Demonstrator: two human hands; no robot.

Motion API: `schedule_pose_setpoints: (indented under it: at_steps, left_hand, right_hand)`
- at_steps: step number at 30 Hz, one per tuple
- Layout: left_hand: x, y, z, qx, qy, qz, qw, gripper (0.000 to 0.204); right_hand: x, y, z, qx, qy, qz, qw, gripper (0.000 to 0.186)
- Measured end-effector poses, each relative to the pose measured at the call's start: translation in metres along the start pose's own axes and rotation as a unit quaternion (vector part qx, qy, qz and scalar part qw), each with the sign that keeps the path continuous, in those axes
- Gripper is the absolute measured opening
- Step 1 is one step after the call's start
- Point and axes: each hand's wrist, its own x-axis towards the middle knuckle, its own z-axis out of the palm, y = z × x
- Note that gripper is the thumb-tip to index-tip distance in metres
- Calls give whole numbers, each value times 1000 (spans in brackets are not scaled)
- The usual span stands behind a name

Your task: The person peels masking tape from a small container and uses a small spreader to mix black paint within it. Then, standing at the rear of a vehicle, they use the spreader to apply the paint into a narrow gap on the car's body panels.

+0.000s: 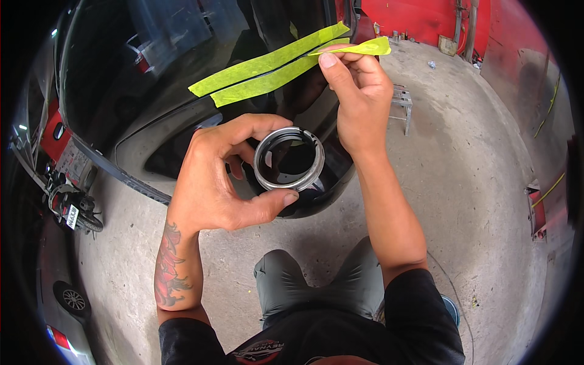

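My left hand point(213, 176) grips a round metal ring point(313, 171) with a dark inside, thumb along its lower edge and fingers over its upper left, against a glossy black car body point(146, 85). Above it, two yellow-green tape strips point(249, 91) lie on the black surface with a narrow dark gap between them. My right hand point(359, 106) is closed in a pinch on a loose, twisted piece of the same tape point(374, 47), at the right end of those strips.
A small metal step stool point(402, 103) stands right of the car on the concrete floor point(438, 207). A red wall point(413, 15) is behind. A motorbike point(73, 201) and a silver car point(55, 316) are at left. A cable point(462, 304) runs beside my right leg.
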Motion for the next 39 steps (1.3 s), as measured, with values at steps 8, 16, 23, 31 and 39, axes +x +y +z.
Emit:
schedule_pose_setpoints:
  at_steps: [8,16,23,31,39]
  left_hand:
    - [0,-1,0,2,-2,0,1000,77]
    - [0,-6,2,-21,15,64,998,63]
    - [-1,-6,3,-26,13,21,999,74]
    - [-1,-7,2,-19,8,69,997,62]
    - [0,-12,7,-3,18,100,995,66]
  right_hand:
    - [0,1,0,12,-3,-1,1000,14]
    - [-1,-2,-4,29,-1,18,999,15]
    - [-7,-35,-29,42,-105,34,993,11]
    - [2,-74,-34,-194,-325,31,925,10]
    - [5,-78,-35,-227,-363,28,903,11]
